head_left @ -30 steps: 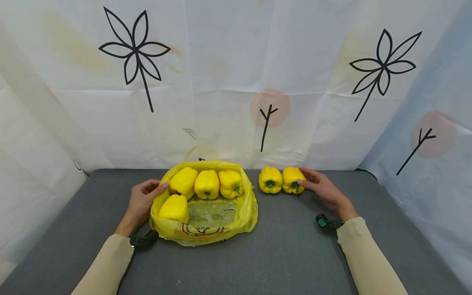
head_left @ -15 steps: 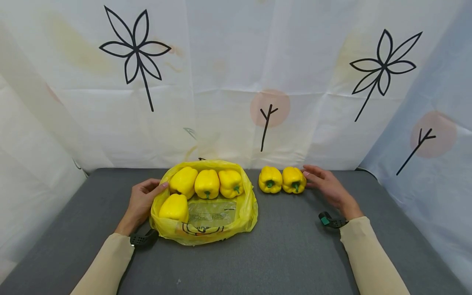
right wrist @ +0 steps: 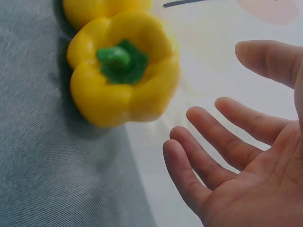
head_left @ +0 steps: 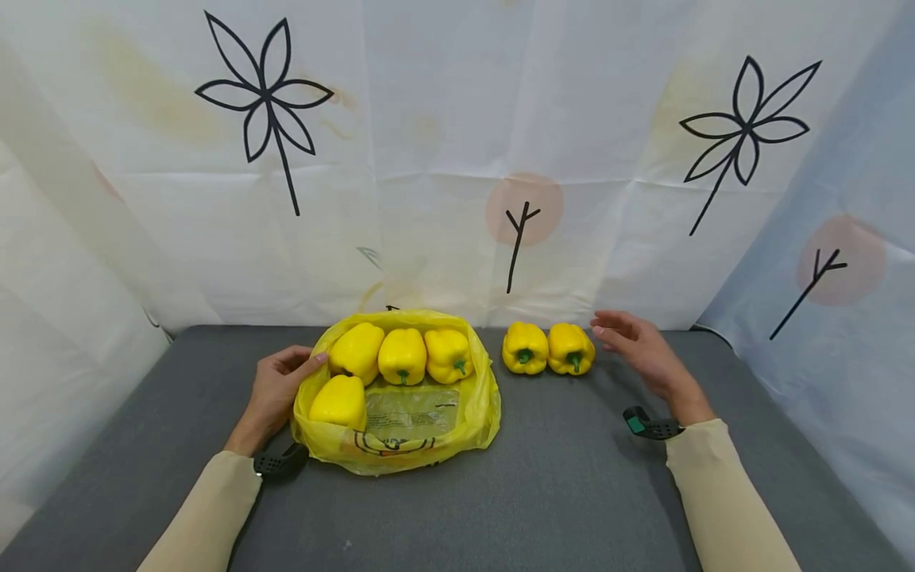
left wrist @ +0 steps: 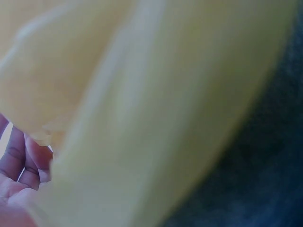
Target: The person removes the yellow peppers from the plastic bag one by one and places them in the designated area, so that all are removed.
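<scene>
Patterned cloth (head_left: 443, 135) hangs behind the yellow plastic bag (head_left: 400, 457). Right of it, two bell peppers (head_left: 569, 338) point stems (head_left: 575, 361) toward you, near your relaxed right grip (head_left: 649, 356); your left grip (head_left: 280, 387) pinches the bag.

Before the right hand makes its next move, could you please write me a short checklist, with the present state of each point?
1. Left hand on the rim of the yellow bag: ok, at its left side.
2. Firmness of that hold: cannot tell.
3. Bag mouth open: ok, wide open.
4. Space inside: ok, bare bottom shows in front of the four peppers, toward the right.
5. Right hand free: ok, fingers spread, holding nothing.
6. Right hand touching one of the two peppers on the table: not ok, a gap shows.
</scene>
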Motion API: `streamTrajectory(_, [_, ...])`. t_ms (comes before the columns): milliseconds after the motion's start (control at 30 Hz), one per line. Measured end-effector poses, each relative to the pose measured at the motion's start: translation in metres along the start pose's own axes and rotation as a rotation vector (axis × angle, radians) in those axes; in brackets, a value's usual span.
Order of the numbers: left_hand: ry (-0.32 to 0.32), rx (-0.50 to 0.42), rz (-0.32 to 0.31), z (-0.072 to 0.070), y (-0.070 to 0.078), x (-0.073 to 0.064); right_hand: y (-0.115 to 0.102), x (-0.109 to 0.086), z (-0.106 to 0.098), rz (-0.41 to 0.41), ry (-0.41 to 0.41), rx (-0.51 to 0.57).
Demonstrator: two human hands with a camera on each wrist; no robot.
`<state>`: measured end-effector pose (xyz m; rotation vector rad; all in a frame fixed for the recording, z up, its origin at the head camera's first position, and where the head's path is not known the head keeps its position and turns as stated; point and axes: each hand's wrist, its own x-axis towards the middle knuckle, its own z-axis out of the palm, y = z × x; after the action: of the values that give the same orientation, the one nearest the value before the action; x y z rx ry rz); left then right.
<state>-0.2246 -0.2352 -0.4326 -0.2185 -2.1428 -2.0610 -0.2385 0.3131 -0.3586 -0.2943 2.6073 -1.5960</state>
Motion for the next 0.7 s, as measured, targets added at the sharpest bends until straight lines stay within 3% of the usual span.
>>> streamTrajectory(333, [0.01, 0.001, -0.013, 0.001, 0.0, 0.0, -0.02, -0.006, 0.002, -0.102, 0.008, -0.047])
streamTrajectory(700, [0.021, 0.01, -0.009, 0.001, 0.0, 0.001, -0.057, -0.006, 0.016, -0.159, -0.017, -0.054])
